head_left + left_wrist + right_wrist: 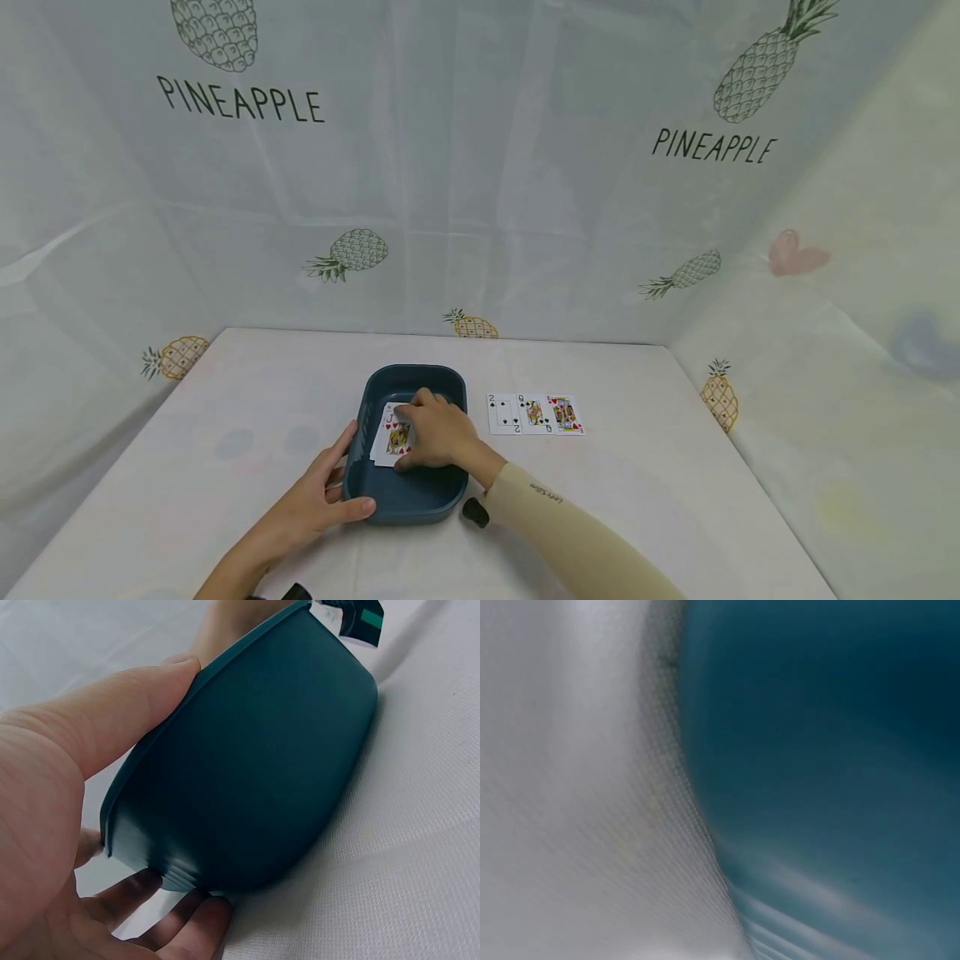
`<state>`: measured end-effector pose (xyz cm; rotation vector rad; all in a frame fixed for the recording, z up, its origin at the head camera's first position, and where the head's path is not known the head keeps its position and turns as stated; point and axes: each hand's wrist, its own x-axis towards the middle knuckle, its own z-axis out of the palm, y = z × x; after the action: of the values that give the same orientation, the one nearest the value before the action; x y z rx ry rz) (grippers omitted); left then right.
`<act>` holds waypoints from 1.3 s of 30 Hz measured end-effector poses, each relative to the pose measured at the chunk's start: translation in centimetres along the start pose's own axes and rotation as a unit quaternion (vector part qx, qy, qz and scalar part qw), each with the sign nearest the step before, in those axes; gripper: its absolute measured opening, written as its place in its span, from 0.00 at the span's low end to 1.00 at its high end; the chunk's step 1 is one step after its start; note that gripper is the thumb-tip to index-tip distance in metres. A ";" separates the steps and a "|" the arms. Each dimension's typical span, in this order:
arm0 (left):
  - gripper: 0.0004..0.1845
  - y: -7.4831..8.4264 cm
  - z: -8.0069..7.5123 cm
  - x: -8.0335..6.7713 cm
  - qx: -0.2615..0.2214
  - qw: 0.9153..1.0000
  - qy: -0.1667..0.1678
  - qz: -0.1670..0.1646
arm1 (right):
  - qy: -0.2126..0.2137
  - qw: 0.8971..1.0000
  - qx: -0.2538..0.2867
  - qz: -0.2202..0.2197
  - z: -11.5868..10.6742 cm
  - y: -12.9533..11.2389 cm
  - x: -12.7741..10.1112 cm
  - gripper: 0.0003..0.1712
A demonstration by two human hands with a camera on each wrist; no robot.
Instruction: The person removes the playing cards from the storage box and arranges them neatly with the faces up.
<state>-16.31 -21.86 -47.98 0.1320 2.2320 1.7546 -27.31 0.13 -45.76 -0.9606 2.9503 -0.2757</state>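
A dark blue plastic tray (405,504) with rounded corners rests on the table. My left hand (318,496) grips its near left corner, thumb on the rim and fingers along the outer wall, as the left wrist view also shows on the tray's side (262,757). Inside the tray lie white playing cards (396,440), the top one a face-up jack of hearts. Reaching in over the right wall, my right hand (438,429) pinches the cards with bent fingers at the far side and thumb at the near side. The right wrist view holds only the tray's outer wall (817,772) and cloth.
Right of the tray, three face-up playing cards (536,415) lie side by side: a two, a queen and another face card. A white cloth (637,475) covers the table. Curtains (480,167) printed with pineapples hang behind it and at both sides.
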 end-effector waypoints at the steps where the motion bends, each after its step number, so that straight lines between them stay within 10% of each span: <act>1: 0.59 0.0 0.0 0.0 0.001 1.000 0.000 0.001 | 0.001 1.000 0.006 -0.002 -0.1 0.0 0.0 0.49; 19: 0.59 -0.1 -0.3 0.0 -0.012 1.000 -0.006 0.005 | 0.035 0.989 0.135 -0.053 -0.6 0.8 -0.3 0.49; 30: 0.60 -0.3 0.2 0.2 -0.011 1.000 0.002 -0.010 | 0.054 0.944 0.307 -0.110 -1.5 2.8 -1.3 0.51; 39: 0.62 -0.1 0.3 0.1 0.013 0.999 0.023 -0.018 | 0.073 0.952 0.290 -0.068 -3.6 6.4 -3.0 0.52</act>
<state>-16.27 -21.55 -48.19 0.0582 2.2752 1.7269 -28.87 7.57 -43.42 -1.0725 2.6426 -1.1811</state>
